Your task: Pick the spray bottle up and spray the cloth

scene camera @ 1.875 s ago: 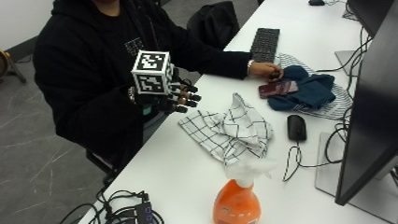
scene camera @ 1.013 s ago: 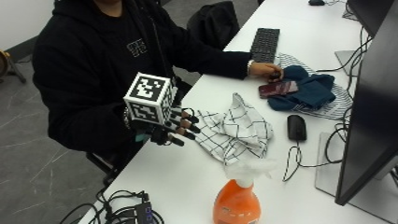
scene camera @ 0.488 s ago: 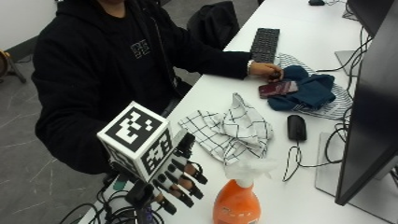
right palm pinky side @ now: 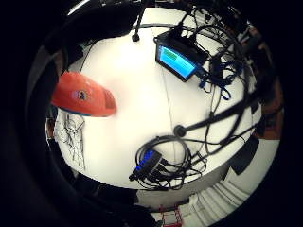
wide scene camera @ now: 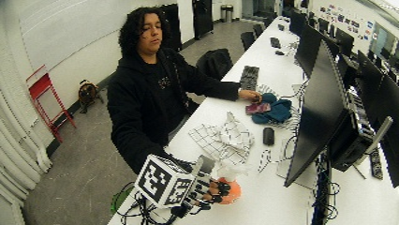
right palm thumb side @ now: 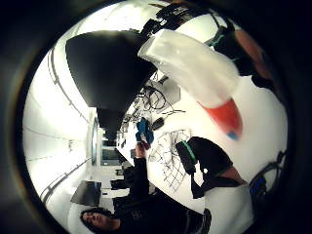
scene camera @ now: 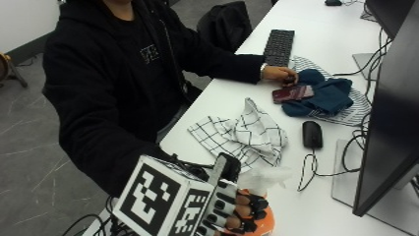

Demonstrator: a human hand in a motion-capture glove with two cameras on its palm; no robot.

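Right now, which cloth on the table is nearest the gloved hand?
The white checked cloth, crumpled just beyond the gloved right hand. The blue cloth lies farther off, by the bare hand.

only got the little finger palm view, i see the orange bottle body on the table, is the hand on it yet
observer: In the outside view the gloved right hand is right up against the spray bottle; I cannot confirm a grip.
operator: where's the cloth
observer: The checked cloth lies crumpled on the table, between the bottle and the person's bare hand.
operator: bottle upright?
observer: Yes, it stands upright, with its white spray head on top.
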